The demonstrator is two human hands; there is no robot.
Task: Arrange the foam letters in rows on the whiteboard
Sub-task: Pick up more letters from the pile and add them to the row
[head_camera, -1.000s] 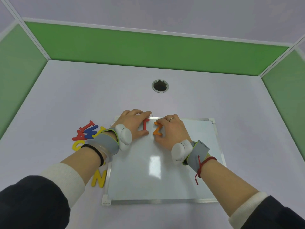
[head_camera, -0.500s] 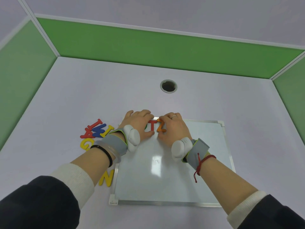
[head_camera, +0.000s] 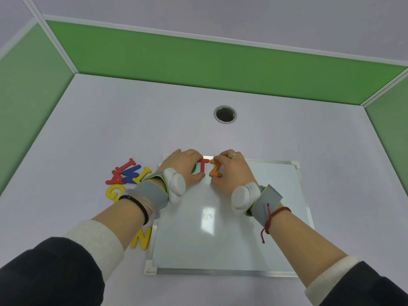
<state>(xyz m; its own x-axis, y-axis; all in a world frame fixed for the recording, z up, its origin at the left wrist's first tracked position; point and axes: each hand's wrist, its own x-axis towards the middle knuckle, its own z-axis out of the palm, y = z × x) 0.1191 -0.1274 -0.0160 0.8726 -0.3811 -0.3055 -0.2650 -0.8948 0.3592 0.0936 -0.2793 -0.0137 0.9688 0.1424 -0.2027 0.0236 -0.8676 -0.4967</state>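
A whiteboard [head_camera: 225, 235] lies flat on the table. Along its far edge a red T [head_camera: 203, 165] and an orange Z [head_camera: 215, 168] stand side by side, with a green letter [head_camera: 194, 171] mostly hidden under my left hand [head_camera: 185, 165]. That hand's thumb and fingers pinch the red T from the left. My right hand [head_camera: 231, 171] holds the orange Z from the right. Left of the board lies a loose pile of letters [head_camera: 128, 174]: red, blue and yellow ones, a yellow G [head_camera: 113, 192] and a yellow N [head_camera: 142, 238].
A round metal-rimmed hole [head_camera: 225, 114] sits in the table beyond the board. Green partition walls [head_camera: 198, 62] enclose the table on three sides. Both my wrists carry grey straps with white devices.
The orange Z has slid left until it sits close beside the red T. Both hands have moved toward the board's far edge with the letters.
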